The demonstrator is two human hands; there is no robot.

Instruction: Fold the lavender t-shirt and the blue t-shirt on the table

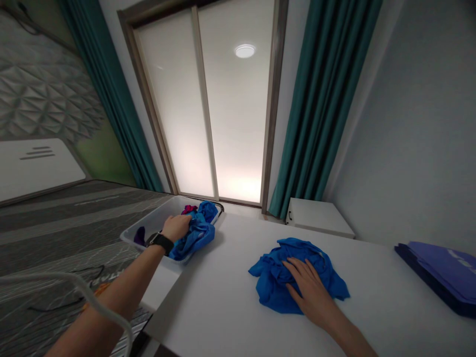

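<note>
At the clear plastic bin (130,232), my left hand (176,229), with a dark watch on its wrist, is closed on a blue cloth (197,240) that drapes over the bin's near side. Its fingertips are partly hidden in the folds. On the white table, a crumpled blue cloth (277,290) lies in a loose heap; whether it is a garment I cannot tell. My right hand (307,285) rests on top of this heap, fingers outstretched and slightly apart.
More blue fabric (208,210), a magenta piece (189,209) and a dark purple piece (140,236) sit in the bin. Folded purple-blue fabric (442,270) lies at the right of the white table (226,297). Beyond stands a white cabinet (320,215); a pale curved bar (100,307) crosses lower left.
</note>
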